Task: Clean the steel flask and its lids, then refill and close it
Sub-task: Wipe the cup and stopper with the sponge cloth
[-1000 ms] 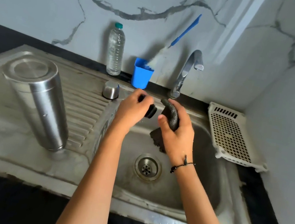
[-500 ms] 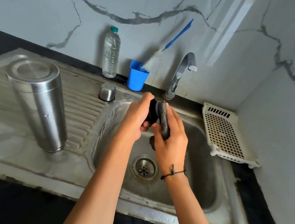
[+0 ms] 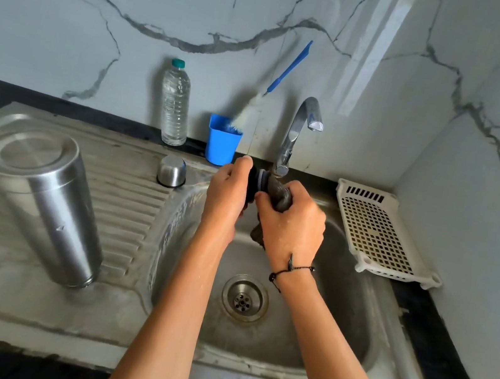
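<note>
The steel flask stands upside down on the draining board at the left. A small steel cup lid sits upturned on the board near the basin's back corner. Over the basin, my left hand grips a black inner stopper lid. My right hand grips a dark grey scrubbing cloth pressed against the stopper's end. Most of the stopper is hidden by my fingers and the cloth.
The sink has a drain below my hands and a tap behind them. A water bottle, a blue cup holding a bottle brush, and a white plastic rack line the back and right.
My hands came together: the stopper and the cloth were apart a second ago and now touch. Both hands have shifted slightly towards the tap.
</note>
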Available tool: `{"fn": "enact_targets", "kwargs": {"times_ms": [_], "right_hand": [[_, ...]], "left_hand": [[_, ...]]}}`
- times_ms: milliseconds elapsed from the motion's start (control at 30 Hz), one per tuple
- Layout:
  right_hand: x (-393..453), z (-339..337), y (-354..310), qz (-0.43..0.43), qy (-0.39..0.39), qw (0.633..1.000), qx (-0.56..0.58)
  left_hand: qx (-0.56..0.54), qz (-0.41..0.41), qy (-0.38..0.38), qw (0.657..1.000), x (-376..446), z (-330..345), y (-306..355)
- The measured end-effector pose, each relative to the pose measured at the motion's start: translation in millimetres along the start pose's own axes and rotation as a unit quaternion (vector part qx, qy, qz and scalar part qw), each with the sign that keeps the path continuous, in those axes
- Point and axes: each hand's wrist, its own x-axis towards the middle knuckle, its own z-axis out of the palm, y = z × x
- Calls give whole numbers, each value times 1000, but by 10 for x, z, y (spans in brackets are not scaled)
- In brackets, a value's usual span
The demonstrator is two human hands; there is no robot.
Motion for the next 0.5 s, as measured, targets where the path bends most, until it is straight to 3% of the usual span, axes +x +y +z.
{"fn": "enact_targets", "kwargs": {"times_ms": [200, 367, 500], "right_hand": [[139, -13, 82, 75, -4, 985, 158], [104, 74, 150, -33, -132, 986, 99], [61, 108, 216, -47, -58, 995, 62]], "left_hand": [[-32, -34, 10, 999, 75, -57, -83], [-4, -69, 0, 998, 68, -42, -45], [26, -71, -9, 997, 69, -40, -5]]}}
